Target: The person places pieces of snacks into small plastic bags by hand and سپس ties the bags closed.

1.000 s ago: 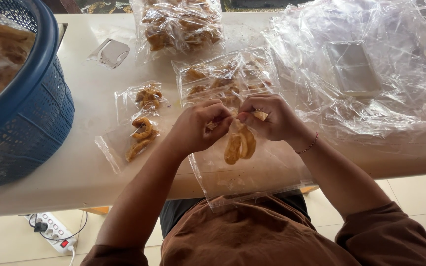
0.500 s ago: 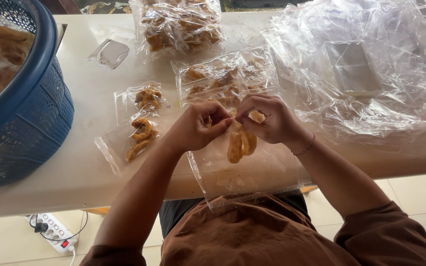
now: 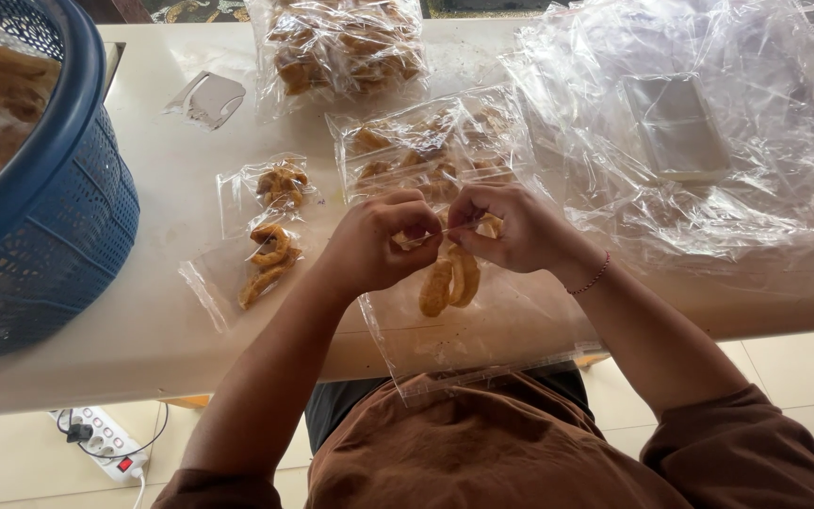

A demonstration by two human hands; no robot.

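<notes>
— Where do we stand? 
— At the table's (image 3: 143, 330) near edge, our left hand (image 3: 374, 240) and right hand (image 3: 511, 226) touching above a clear bag (image 3: 482, 330) with fried rings (image 3: 449, 278) in it. 
— And to our left? 
— Two small filled packets (image 3: 261, 231), then the basket (image 3: 58, 217) at the corner. 
— Beyond our hands? 
— Filled bags (image 3: 346, 47); loose plastic sheets (image 3: 708, 141) lie right. A power strip (image 3: 101, 443) sits on the floor.

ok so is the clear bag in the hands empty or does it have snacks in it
Not empty. The clear bag, pinched at its top by the left hand and right hand, holds a few ring-shaped fried snacks; most of it below them is bare.
</notes>
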